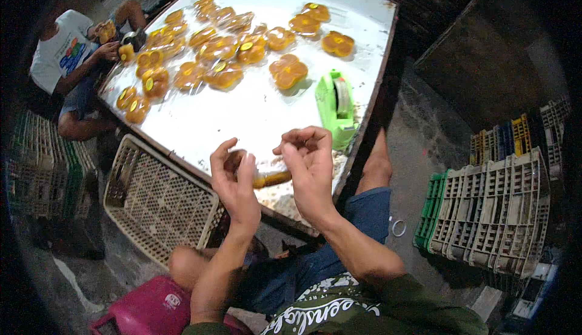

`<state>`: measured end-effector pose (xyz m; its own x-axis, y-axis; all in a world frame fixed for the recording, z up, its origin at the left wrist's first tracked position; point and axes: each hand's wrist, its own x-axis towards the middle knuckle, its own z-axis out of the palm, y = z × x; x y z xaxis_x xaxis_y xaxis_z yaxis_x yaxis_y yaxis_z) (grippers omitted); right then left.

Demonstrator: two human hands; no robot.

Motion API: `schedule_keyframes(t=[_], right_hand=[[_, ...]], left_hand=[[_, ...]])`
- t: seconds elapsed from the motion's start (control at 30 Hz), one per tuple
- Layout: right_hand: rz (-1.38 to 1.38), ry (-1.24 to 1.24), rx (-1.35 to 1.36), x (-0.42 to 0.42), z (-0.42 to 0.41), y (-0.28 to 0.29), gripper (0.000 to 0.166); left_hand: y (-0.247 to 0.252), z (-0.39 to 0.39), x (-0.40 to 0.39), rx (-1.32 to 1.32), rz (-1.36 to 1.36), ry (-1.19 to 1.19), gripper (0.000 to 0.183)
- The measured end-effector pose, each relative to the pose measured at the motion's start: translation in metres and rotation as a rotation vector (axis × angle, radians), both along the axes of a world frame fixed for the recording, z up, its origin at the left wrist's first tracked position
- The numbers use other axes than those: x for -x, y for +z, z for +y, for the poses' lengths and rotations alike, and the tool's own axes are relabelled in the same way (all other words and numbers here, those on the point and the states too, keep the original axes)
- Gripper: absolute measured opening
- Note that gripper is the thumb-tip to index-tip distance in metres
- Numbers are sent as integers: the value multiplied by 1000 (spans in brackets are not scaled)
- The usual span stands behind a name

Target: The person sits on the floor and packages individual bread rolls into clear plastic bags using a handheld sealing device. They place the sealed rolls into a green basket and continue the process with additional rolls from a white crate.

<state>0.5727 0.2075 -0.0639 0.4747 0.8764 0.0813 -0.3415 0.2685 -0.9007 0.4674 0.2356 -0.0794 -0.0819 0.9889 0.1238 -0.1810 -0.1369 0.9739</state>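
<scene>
My left hand is over the near edge of a white-topped table, thumb and fingers curved around a dark brown shape too blurred to identify. My right hand faces it from the right, thumb close to bent fingertips; whether it pinches anything thin is unclear. Between and partly behind both hands is a brown bun, mostly hidden. Just beyond the right hand stands a green tape dispenser with a roll in it. A four-lobed bun in clear wrap sits left of the dispenser.
Several wrapped buns spread over the far left of the table, some with yellow stickers. A beige plastic crate adjoins the left edge. Another person at left handles buns. Stacked crates stand right; a magenta plastic stool is below.
</scene>
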Motion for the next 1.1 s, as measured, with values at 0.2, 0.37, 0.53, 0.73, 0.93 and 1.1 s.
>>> schedule_keyframes(t=[0.2, 0.37, 0.53, 0.73, 0.93, 1.1], right_hand=[[-359, -116, 31, -44, 1, -25, 22], [-1030, -389, 518, -171, 6, -90, 44], [-1118, -369, 683, -182, 43, -96, 42], [-1243, -422, 501, -160, -5, -85, 35], [-303, 45, 544, -85, -10, -98, 25], [-550, 120, 145, 5, 2, -42, 12]], left_hand=[[-12, 7, 3, 37, -21, 69, 41], [-27, 16, 18, 60, 90, 14, 37], [-53, 21, 12, 56, 154, 2, 32], [-61, 22, 15, 62, 163, 32, 32], [-63, 23, 15, 120, 158, 23, 31], [-48, 19, 7, 162, 165, 20, 31]])
